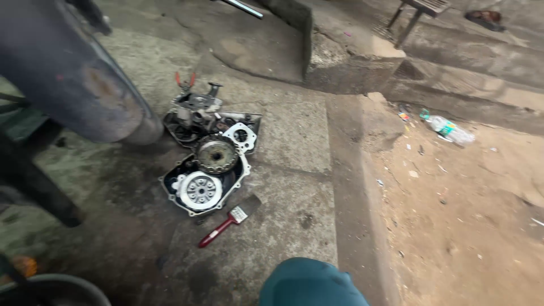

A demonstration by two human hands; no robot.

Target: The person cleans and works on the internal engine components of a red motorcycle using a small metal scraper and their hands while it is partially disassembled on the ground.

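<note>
Neither of my hands shows in the head view. On the stained concrete floor lies a heap of greasy engine parts: a dark engine cover [170, 182] holding a silvery round clutch plate [199, 190], a toothed clutch basket [216, 153] above it, and a grey casing [195, 110] behind. A paintbrush with a red handle [228, 221] rests just right of the cover. Red-handled pliers [185, 81] lie at the far end of the heap. My knee in teal cloth [309, 283] fills the bottom edge.
A large dark exhaust pipe [73, 79] crosses the upper left. A round dark bowl rim [56, 286] sits at the bottom left. A concrete kerb [354, 187] drops to dusty ground on the right, where a crushed plastic bottle [450, 129] lies. A metal stand's legs [409, 20] rise at the top.
</note>
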